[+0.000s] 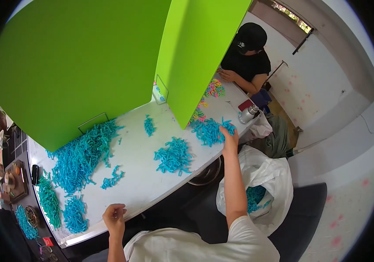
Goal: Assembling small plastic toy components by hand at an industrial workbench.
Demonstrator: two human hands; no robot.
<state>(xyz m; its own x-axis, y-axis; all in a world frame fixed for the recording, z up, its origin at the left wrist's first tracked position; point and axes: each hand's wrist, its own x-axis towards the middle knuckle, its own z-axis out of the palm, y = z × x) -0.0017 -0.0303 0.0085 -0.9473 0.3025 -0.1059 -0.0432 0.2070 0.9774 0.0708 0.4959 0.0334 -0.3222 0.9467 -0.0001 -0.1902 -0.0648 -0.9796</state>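
My right hand [229, 139] reaches to the right side of the table, thumb and fingers apart at the edge of a pile of short, twisted blue strands [207, 132]. Some strands lie against its fingertips. By the table's front edge is my left hand [115, 215], its fingers curled together with nothing visible in them. Left of my right hand sits a rounder pile of the same blue strands [173, 156]. A much larger blue-teal heap [84, 155] spreads along the left, with a small clump [113, 177] beside it.
Green partition panels [77, 65] stand on the white table [139, 187]. Beyond them a person in black [250, 56] sits near colourful small rings [215, 88]. A silver bottle [248, 114] stands at the right end. A white sack [278, 174] holding blue strands is beside my right arm.
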